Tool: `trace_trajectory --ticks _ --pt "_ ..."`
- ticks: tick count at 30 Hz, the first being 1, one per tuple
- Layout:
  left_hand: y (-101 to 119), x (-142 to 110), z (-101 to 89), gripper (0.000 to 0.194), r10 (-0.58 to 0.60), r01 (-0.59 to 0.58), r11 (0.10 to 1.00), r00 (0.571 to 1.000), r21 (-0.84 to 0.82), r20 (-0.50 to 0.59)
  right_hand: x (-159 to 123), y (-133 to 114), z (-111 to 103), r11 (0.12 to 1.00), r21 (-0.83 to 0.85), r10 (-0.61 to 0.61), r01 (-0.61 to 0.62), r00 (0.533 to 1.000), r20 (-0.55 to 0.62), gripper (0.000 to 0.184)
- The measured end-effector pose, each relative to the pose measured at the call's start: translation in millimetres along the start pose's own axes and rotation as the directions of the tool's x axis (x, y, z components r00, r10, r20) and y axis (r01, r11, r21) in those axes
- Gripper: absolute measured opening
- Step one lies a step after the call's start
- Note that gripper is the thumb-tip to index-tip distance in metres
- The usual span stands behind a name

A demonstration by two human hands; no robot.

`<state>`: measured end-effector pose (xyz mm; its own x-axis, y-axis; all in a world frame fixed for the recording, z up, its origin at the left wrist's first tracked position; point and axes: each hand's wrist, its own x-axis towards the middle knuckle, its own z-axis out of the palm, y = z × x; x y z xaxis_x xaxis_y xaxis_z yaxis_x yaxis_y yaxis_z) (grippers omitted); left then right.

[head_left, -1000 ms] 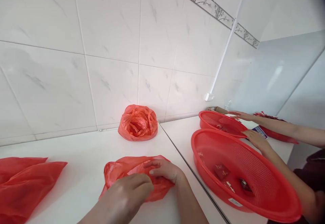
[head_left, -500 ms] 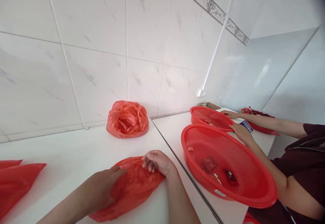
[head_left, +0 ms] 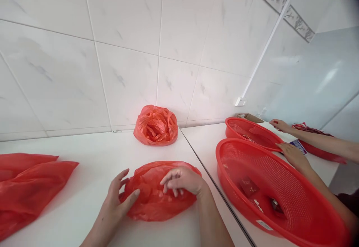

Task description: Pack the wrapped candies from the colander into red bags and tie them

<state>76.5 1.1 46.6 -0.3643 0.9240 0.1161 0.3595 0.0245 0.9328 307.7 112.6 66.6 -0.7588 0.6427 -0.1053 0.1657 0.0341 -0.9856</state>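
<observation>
Middle red bag: the thin, crumpled middle red bag (head_left: pixel 153 211) is seen on the white table (head_left: pixel 92 187), between the two hands.
Left hand: the left hand (head_left: pixel 116 198) is held wide open at the bag's 9 o'clock side, with the thumb spread from the fingers and put over the bag's edge. Nothing is seen gripped.
Right hand: the right hand (head_left: pixel 185 181) is held half open over the bag's 2 o'clock part. The fingers are softly bent, with gaps between them, and nothing is seen gripped.
Back red bag: at 12 o'clock from the middle bag, the bunched-up back red bag (head_left: pixel 156 127) is set near the tiled wall (head_left: pixel 129 79).
Side red plastic: at 9 o'clock, the side red plastic (head_left: pixel 36 183) is laid down.
Big basket: at 3 o'clock, little packets (head_left: pixel 248 186) are held in the big red basket (head_left: pixel 305 217).
Small basket: at 2 o'clock, the rim of the small red basket (head_left: pixel 263 136) is touched by another person's hand (head_left: pixel 294 157).
</observation>
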Motion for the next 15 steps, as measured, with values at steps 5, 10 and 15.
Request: trace_trajectory --ticks 5,10,15 --pt "-1.9 -4.5 1.9 0.063 -0.017 0.027 0.994 0.996 -0.104 0.093 15.5 -13.7 35.6 0.816 -0.554 0.119 -0.163 0.986 -0.116 0.021" --pt "-14.3 -0.6 -2.6 0.053 0.198 -0.217 0.970 0.967 0.106 0.160 6.0 -39.0 63.1 0.703 -0.674 0.033 -0.227 0.957 -0.288 0.032" --pt "-26.9 3.9 -2.4 0.052 0.182 -0.199 0.978 0.963 0.066 0.197 -61.1 -91.0 61.4 0.796 -0.587 -0.170 -0.150 0.875 -0.453 0.039"
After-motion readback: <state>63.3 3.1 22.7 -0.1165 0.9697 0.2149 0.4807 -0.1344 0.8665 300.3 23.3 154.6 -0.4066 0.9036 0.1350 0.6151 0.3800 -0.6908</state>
